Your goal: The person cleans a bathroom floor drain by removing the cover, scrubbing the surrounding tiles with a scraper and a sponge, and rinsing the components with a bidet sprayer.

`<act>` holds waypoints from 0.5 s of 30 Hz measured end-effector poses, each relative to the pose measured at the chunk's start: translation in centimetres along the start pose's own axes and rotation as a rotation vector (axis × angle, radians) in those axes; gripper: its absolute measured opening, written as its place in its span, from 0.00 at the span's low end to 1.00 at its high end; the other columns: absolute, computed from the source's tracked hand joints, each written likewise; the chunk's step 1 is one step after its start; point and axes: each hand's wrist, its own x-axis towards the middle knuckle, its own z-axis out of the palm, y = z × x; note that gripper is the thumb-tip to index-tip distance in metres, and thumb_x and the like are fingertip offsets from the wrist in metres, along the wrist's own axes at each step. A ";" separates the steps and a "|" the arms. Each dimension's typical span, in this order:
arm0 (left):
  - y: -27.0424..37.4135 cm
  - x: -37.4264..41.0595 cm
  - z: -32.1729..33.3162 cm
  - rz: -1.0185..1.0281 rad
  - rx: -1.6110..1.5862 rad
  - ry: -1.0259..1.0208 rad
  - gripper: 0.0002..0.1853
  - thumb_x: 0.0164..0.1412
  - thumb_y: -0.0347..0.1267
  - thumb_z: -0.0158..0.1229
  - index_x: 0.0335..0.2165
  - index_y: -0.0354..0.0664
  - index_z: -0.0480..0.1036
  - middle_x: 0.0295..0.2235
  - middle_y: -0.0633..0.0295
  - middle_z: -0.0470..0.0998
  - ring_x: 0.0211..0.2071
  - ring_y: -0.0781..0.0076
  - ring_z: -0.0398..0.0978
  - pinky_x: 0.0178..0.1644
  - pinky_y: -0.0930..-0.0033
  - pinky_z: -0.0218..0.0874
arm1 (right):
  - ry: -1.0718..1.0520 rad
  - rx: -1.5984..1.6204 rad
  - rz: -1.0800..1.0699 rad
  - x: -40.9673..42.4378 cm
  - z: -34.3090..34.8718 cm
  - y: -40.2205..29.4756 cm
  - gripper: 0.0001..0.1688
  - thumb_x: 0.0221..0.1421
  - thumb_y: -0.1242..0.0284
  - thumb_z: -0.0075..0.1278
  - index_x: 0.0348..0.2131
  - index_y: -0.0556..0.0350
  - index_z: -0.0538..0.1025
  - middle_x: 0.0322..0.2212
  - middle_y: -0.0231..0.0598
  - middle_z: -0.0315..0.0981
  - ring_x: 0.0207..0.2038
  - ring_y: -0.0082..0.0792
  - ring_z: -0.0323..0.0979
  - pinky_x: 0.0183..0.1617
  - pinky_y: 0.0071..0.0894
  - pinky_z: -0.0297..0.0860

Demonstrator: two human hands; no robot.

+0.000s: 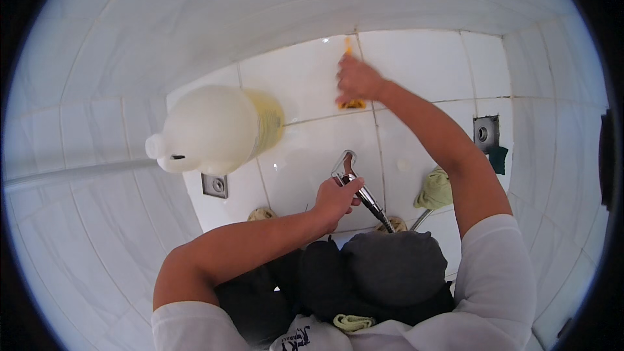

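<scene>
My left hand (pixel 339 200) is closed around a chrome hand sprayer (pixel 368 201), whose metal hose runs down towards my knees. My right hand (pixel 358 79), slightly blurred, grips an orange-yellow tool (pixel 352 104) near the far wall, beside a grout line of the white tiled floor (pixel 312 146). The tool's thin end points at the wall and its wider end shows below my fingers; its exact kind cannot be told. A large translucent jug with yellowish liquid (pixel 209 129) is at the left.
A square metal floor drain (pixel 215 185) is just below the jug. At the right, a recessed square drain (pixel 486 134) adjoins a dark green scouring pad (pixel 498 160). A light green cloth (pixel 435 189) is near my right forearm. Tiled walls enclose the floor.
</scene>
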 end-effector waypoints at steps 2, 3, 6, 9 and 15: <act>0.2 0.0 -0.5 0.000 0.020 -0.013 0.13 0.52 0.39 0.54 0.31 0.41 0.67 0.28 0.65 0.71 0.26 0.77 0.71 0.25 0.76 0.59 | -0.120 -0.007 -0.049 0.8 -0.6 -0.3 0.23 0.44 0.49 0.42 0.17 0.45 0.77 0.21 0.30 0.70 0.36 0.31 0.62 0.47 0.34 0.52; 0.0 0.0 -0.5 -0.005 0.029 -0.033 0.13 0.52 0.39 0.54 0.31 0.41 0.67 0.28 0.65 0.71 0.26 0.76 0.71 0.25 0.76 0.59 | -0.086 -0.037 0.105 0.1 -0.8 0.5 0.23 0.45 0.49 0.42 0.18 0.45 0.77 0.21 0.30 0.70 0.36 0.31 0.62 0.47 0.35 0.52; 1.4 -1.1 -1.1 -0.018 0.078 -0.055 0.13 0.51 0.39 0.54 0.30 0.41 0.67 0.28 0.66 0.71 0.26 0.77 0.71 0.24 0.77 0.59 | -0.048 -0.100 0.510 -2.3 -1.7 2.2 0.23 0.49 0.51 0.39 0.25 0.48 0.76 0.23 0.32 0.71 0.37 0.35 0.64 0.45 0.38 0.53; 1.8 -1.5 -1.9 -0.055 0.098 -0.046 0.13 0.51 0.39 0.55 0.30 0.41 0.67 0.28 0.66 0.71 0.25 0.77 0.71 0.24 0.77 0.59 | -0.077 0.118 0.952 -4.2 -3.3 0.4 0.24 0.51 0.53 0.37 0.35 0.51 0.72 0.28 0.37 0.71 0.38 0.38 0.65 0.44 0.41 0.53; 1.8 -0.5 -3.0 0.014 0.008 -0.166 0.12 0.52 0.39 0.55 0.30 0.43 0.67 0.28 0.67 0.70 0.24 0.78 0.71 0.21 0.79 0.59 | -0.261 0.529 1.072 -13.0 -2.6 -5.1 0.33 0.52 0.62 0.40 0.52 0.53 0.49 0.40 0.53 0.65 0.41 0.53 0.65 0.44 0.46 0.62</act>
